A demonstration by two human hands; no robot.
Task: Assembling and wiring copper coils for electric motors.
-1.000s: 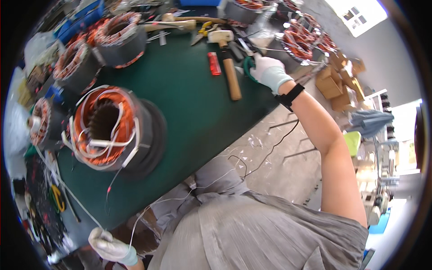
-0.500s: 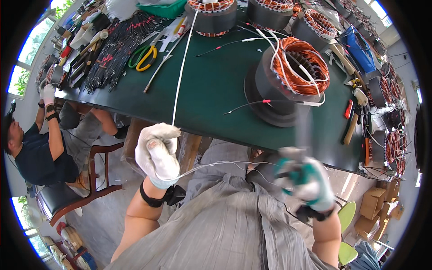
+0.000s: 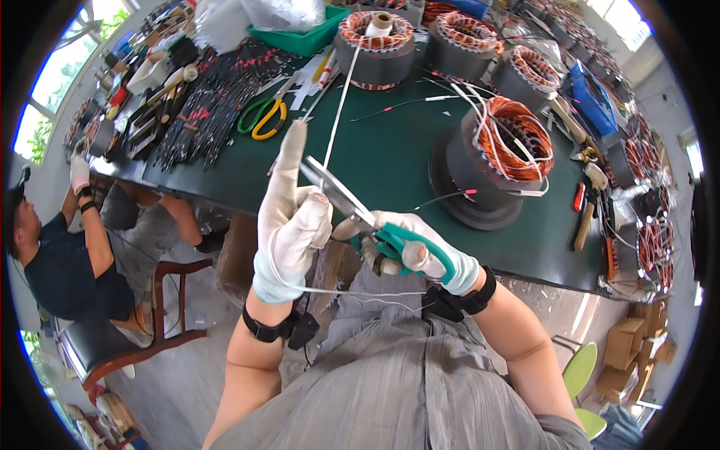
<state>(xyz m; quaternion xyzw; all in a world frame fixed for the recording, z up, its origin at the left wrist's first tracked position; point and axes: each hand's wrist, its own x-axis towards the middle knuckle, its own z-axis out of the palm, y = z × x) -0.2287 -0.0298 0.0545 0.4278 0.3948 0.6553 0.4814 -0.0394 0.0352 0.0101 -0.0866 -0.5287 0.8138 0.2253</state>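
Note:
White cord [image 3: 342, 109] runs taut from a spool [image 3: 379, 25] in a copper-wound stator [image 3: 375, 66] down to my gloved left hand [image 3: 291, 225]. That hand's index finger points up while its other fingers are folded on the cord. My gloved right hand [image 3: 416, 240] grips green-handled scissors [image 3: 346, 201], their blades spread beside the left fingers, near the cord. Whether the blades touch the cord I cannot tell. A loose stretch of cord hangs between my wrists. The nearest stator [image 3: 491, 161] stands on a dark round base to the right, with white-sleeved leads.
On the green table [image 3: 375, 142] lie yellow-and-green scissors [image 3: 262, 120] and a heap of black leads [image 3: 210, 105]. Hammers [image 3: 589, 210] line the right side, near a blue bin [image 3: 592, 94]. More stators stand behind. A co-worker [image 3: 67, 240] sits at far left.
The right hand has swung up and left, bringing the green scissors to the left hand. My left hand has risen slightly, its index finger now extended. The view has shifted a little.

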